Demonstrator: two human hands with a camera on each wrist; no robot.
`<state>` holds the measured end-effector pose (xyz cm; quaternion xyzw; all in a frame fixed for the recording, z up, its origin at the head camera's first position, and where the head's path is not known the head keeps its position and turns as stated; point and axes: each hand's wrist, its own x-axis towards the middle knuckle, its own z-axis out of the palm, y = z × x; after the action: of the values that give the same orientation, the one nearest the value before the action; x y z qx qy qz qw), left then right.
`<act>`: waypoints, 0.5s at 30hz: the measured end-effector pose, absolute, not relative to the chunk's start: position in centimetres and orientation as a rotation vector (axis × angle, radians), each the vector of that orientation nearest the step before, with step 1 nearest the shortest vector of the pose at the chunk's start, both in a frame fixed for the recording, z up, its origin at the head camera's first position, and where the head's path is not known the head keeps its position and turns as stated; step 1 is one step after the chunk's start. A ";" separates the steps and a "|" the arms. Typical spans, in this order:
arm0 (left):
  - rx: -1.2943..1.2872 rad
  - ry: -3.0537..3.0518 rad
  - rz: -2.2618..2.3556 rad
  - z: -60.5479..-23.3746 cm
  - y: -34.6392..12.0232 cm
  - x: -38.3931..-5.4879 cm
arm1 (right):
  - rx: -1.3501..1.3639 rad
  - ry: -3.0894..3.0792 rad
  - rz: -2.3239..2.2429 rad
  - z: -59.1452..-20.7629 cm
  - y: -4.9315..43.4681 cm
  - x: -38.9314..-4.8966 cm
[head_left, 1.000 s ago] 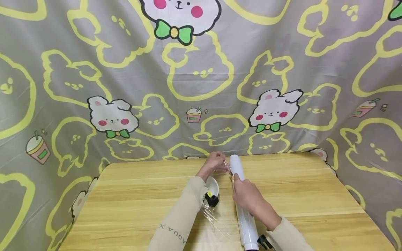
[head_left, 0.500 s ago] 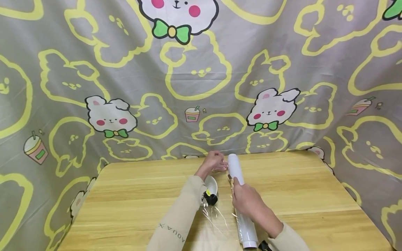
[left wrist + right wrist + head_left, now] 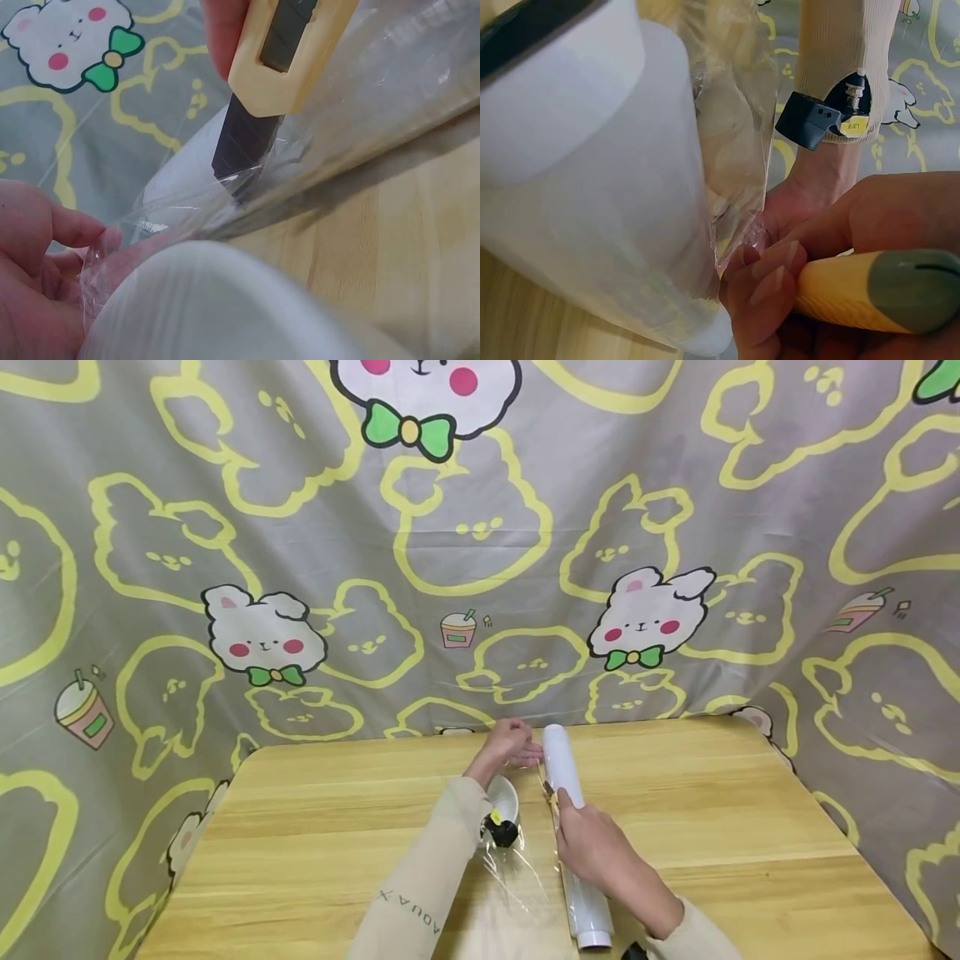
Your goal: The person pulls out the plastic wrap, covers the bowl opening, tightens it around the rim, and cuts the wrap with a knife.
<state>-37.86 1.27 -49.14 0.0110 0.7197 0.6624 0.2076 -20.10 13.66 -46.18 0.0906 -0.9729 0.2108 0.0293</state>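
My left hand (image 3: 512, 743) is near the table's far edge, its thumb and finger pinching clear plastic wrap (image 3: 94, 277). A roll of plastic wrap (image 3: 564, 762) lies lengthwise just to the right, with film stretching leftward from it. In my right hand (image 3: 600, 843) I grip a yellow utility knife (image 3: 311, 56) with a grey end. Its dark extended blade (image 3: 244, 142) points down into the film beside the roll, as the left wrist view shows. Under my left wrist stands a white bowl (image 3: 505, 797), partly hidden by the sleeve, with wrinkled film in front of it.
Both hands work over a wooden table (image 3: 330, 827). Behind it hangs a grey curtain (image 3: 360, 552) with cartoon bunnies, close to the table's far edge. A black wrist camera (image 3: 501, 831) on my left sleeve sits right over the bowl.
My right hand has drawn the knife a little way back toward me along the roll's left side. The left hand keeps its pinch on the film at nearly the same place.
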 end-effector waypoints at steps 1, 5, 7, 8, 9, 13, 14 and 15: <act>0.032 2.000 1.845 -49.1 1.3 -37.9 | 0.279 -3.005 0.656 -46.1 13.7 -20.0; 0.041 1.992 1.842 -49.2 1.3 -37.9 | 0.262 -3.029 0.695 -46.0 13.8 -19.5; 0.041 1.987 1.846 -49.2 1.3 -37.9 | 0.256 -3.039 0.708 -46.0 13.8 -19.2; 0.039 1.979 1.852 -49.2 1.2 -37.9 | 0.257 -3.041 0.712 -46.0 13.8 -19.1; 0.037 1.975 1.857 -49.2 1.2 -37.9 | 0.261 -3.042 0.709 -46.1 13.8 -18.9; 0.031 1.968 1.864 -49.1 1.2 -37.9 | 0.270 -3.039 0.713 -46.1 13.7 -18.4; 0.030 1.969 1.860 -49.1 1.2 -37.9 | 0.268 -3.038 0.717 -46.1 13.7 -18.2; 0.031 1.974 1.853 -49.1 1.2 -37.9 | 0.264 -3.039 0.719 -46.1 13.8 -18.1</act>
<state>-37.89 1.18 -49.09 0.0111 0.7120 0.6682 0.2152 -18.06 13.75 -46.06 0.0842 -0.9696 0.2296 0.0039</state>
